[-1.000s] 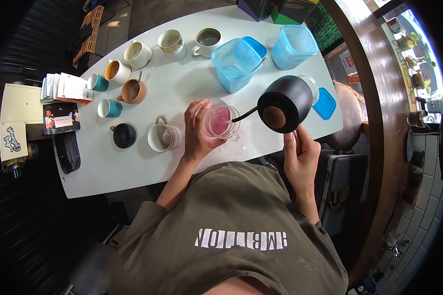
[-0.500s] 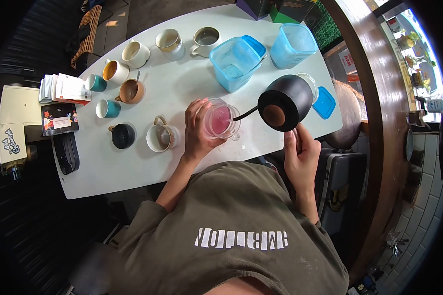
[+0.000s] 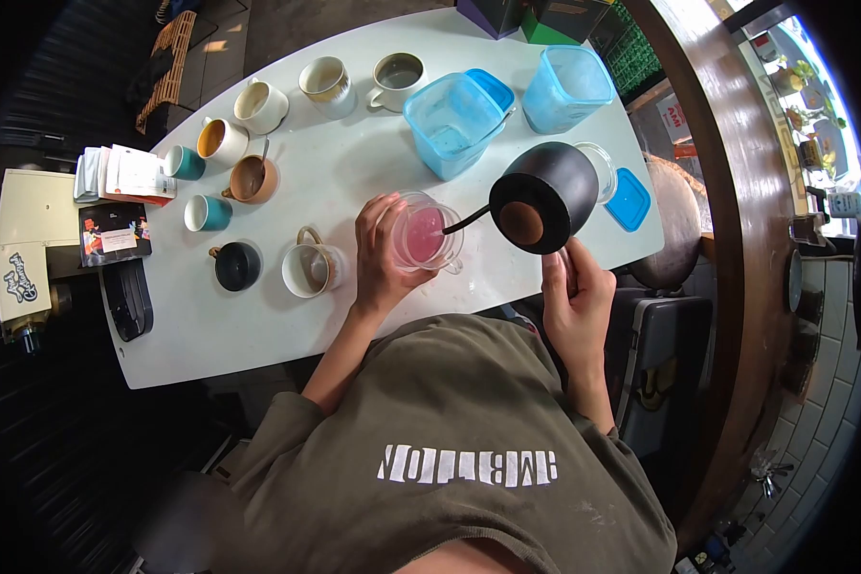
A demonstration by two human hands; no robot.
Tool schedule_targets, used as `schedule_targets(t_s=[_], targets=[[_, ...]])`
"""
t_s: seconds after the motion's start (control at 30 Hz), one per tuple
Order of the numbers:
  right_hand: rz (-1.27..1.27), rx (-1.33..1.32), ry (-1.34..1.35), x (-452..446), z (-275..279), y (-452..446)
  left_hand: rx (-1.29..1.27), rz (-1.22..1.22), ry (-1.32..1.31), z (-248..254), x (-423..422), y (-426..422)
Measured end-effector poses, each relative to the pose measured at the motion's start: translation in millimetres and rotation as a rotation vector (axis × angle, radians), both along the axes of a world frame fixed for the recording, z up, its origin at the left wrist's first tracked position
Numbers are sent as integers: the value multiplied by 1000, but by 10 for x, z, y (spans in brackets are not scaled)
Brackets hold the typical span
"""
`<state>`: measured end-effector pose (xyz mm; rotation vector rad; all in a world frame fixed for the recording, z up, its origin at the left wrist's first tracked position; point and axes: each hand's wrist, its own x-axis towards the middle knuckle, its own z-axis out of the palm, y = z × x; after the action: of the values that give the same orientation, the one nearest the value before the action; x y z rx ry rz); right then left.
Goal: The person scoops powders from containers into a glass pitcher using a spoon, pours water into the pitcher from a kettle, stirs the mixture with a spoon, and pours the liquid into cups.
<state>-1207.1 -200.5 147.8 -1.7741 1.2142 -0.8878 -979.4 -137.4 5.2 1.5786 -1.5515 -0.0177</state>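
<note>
My left hand (image 3: 381, 256) is wrapped round the left side of a clear glass vessel (image 3: 425, 235) with pink contents and a glass handle at its lower right. A black gooseneck kettle (image 3: 555, 191) is tilted over it, with the spout tip above the pink contents. Below the kettle, my right hand (image 3: 580, 298) grips its handle, which is mostly hidden by the fingers. Just left of my left hand stands a white mug (image 3: 308, 270) with a tan handle, and beyond it a black cup (image 3: 236, 266).
Several mugs stand along the far left of the white table (image 3: 220, 335), among them a brown cup (image 3: 252, 180) with a spoon. Two blue containers (image 3: 450, 124) are at the back, and a blue lid (image 3: 629, 200) lies at the right. Packets (image 3: 136, 174) sit at the left edge.
The kettle and my right hand have shifted slightly left, bringing the spout further over the glass vessel. My left hand has stayed round the vessel.
</note>
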Motion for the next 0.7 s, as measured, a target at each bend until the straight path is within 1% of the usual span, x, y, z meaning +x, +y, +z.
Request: schedule_targets(t_s=[0.57,0.7], targets=[[-16,-1,-35,-22,-12,-20,13,-3,-22,2,-10,-11],[-10,-7,-19,-33,-2,-22,5,6,24,-5,-21,-9]])
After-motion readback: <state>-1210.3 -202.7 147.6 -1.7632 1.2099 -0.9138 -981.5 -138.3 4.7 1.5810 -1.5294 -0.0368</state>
